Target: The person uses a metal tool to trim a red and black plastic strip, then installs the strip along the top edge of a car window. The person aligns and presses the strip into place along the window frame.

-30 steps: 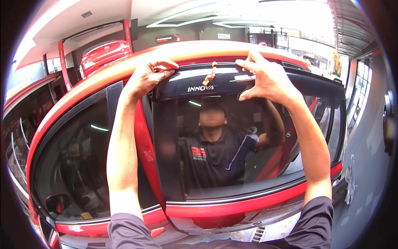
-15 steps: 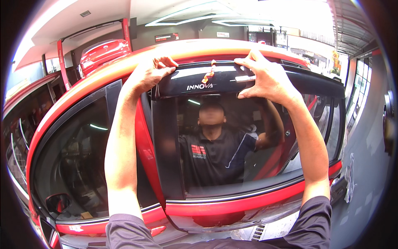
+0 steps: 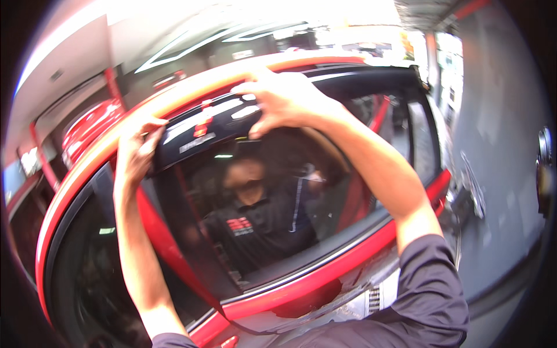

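A glossy black window visor [image 3: 226, 113] runs along the top of the rear door window [image 3: 272, 255] of a red car [image 3: 174, 93]. At its front end my left hand [image 3: 136, 148] is closed, thumb and bent fingers at the edge. Further back, my right hand [image 3: 284, 101] spans the visor, fingers at the upper edge and thumb at the lower edge. Between the hands an orange-red strip [image 3: 203, 119] hangs over the visor's face, beside pale lettering. Motion blur hides the exact fingertip contact.
My reflection shows in the dark glass. The front door window [image 3: 87, 249] lies at the left. Behind the roof stands another red car [image 3: 93, 127] by a red lift post [image 3: 43, 156]. A grey wall [image 3: 499, 145] rises at the right.
The view has turned and tilted, so the car and both hands sit further left and slanted. Both hands remain at the visor, and the picture is blurrier.
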Demonstrator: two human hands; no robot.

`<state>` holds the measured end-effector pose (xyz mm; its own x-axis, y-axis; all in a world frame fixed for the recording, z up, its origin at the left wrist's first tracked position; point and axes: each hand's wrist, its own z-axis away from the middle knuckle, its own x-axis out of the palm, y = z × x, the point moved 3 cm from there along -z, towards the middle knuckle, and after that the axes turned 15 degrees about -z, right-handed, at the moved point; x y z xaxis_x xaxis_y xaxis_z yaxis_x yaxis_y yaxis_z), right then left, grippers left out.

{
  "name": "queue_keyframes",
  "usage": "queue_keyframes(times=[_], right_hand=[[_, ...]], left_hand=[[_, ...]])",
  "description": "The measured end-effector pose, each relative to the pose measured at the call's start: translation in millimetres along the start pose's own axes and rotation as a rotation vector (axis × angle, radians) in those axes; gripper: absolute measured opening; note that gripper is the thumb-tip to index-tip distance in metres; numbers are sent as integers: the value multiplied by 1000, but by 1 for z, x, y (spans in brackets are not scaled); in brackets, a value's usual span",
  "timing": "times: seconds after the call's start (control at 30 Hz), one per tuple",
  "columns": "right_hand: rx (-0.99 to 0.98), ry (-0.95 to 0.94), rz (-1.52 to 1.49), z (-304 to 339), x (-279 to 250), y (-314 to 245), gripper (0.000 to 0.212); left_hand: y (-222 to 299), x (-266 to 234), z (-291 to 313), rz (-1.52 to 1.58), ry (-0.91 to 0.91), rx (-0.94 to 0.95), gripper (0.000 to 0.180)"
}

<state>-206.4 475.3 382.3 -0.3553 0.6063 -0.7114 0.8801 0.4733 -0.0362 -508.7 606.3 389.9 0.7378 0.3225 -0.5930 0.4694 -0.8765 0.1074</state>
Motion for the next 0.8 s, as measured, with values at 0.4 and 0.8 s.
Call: queue_keyframes(times=[0.4, 0.8], right_hand=[[-255, 224, 70, 3, -8, -11, 74], [255, 904, -393, 202, -217, 297, 25]], left_hand=[[89, 43, -9, -634, -28, 230, 96], [68, -19, -11, -604, -153, 23, 93]])
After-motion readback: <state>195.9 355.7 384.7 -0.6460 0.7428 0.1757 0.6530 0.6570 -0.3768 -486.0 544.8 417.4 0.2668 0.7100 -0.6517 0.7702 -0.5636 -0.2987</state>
